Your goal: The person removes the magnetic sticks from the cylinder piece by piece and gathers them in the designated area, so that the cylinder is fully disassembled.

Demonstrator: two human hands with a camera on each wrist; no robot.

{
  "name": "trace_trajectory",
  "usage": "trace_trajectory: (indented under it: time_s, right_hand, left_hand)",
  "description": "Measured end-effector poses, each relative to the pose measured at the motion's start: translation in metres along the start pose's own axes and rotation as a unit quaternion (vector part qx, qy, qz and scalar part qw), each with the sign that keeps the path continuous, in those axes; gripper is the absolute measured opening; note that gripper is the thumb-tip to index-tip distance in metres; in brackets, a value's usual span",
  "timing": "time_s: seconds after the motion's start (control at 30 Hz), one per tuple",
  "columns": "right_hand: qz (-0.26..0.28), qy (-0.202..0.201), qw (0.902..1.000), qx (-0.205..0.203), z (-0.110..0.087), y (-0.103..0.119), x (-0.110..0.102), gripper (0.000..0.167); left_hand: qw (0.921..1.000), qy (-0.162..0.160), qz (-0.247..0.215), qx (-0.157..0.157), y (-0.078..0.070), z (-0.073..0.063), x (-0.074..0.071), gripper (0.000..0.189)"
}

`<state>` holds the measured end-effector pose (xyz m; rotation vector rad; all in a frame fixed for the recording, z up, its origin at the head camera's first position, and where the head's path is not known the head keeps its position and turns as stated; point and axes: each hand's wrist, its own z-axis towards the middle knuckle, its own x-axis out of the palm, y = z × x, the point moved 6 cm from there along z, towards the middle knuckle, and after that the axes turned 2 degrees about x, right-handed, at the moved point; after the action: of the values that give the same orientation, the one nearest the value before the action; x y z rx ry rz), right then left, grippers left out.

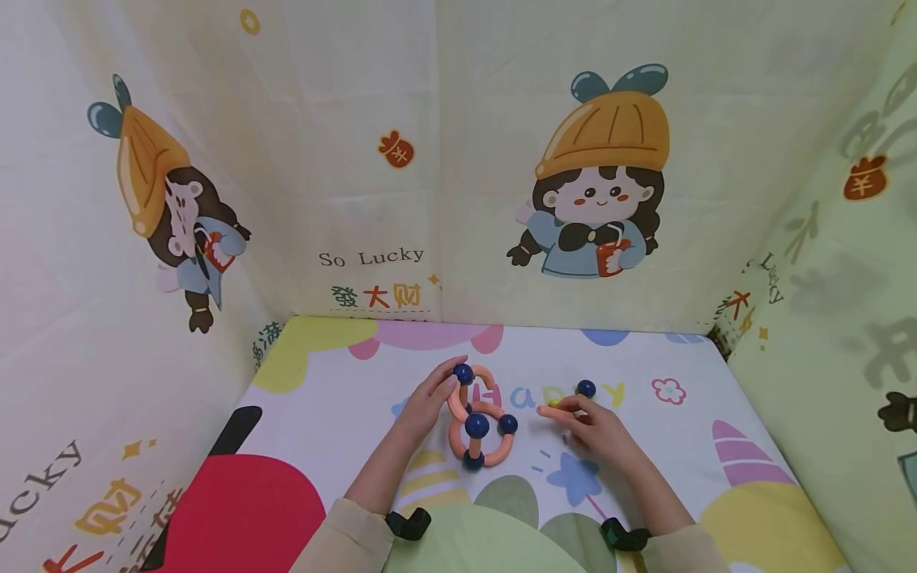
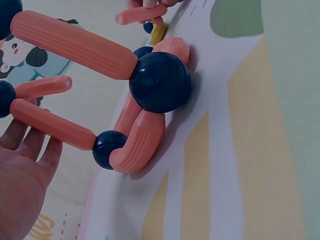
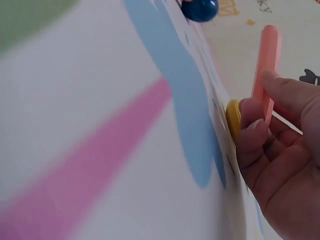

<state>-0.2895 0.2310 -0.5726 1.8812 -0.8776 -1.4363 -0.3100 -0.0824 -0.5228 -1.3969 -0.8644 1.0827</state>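
Observation:
In the head view, a toy frame of curved and straight salmon rods joined by navy balls (image 1: 477,426) stands on the printed mat. My left hand (image 1: 430,398) grips its upper left part, around a rod and ball. The left wrist view shows the fingers (image 2: 31,142) against the back of a straight salmon rod (image 2: 52,122); the thumb is hidden there. To the right of the frame, my right hand (image 1: 598,430) pinches a loose salmon rod (image 3: 270,50) between thumb and fingers. One end of that rod points toward the frame, apart from it.
Just beyond my right hand lie a loose navy ball (image 1: 586,388) and a yellow piece (image 3: 233,120), partly hidden by the fingers. Printed cloth walls (image 1: 487,159) enclose the mat (image 1: 659,446) at the back and both sides. A black strip (image 1: 236,430) shows at the left edge.

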Motion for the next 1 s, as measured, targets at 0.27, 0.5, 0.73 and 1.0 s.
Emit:
trace_trajectory:
  time_s: [0.27, 0.5, 0.73, 1.0]
  right_hand:
    - [-0.064, -0.027, 0.9974, -0.021, 0.0, -0.012, -0.016, 0.024]
    - [-0.112, -0.048, 0.9916, -0.043, 0.001, -0.014, -0.023, 0.027]
    - [-0.126, -0.056, 0.9893, -0.047, 0.001, -0.015, -0.026, 0.024]
    - [-0.143, -0.063, 0.9869, -0.043, 0.004, -0.017, -0.025, 0.024]
  left_hand:
    - [0.9999, 0.009, 0.004, -0.001, 0.004, 0.003, 0.001, 0.051]
    - [0.9933, 0.008, -0.114, -0.017, 0.015, 0.004, 0.004, 0.066]
    - [0.9985, -0.03, -0.01, -0.046, 0.034, 0.0, 0.0, 0.044]
    - [0.995, -0.06, 0.052, -0.062, 0.053, -0.004, 0.002, 0.042]
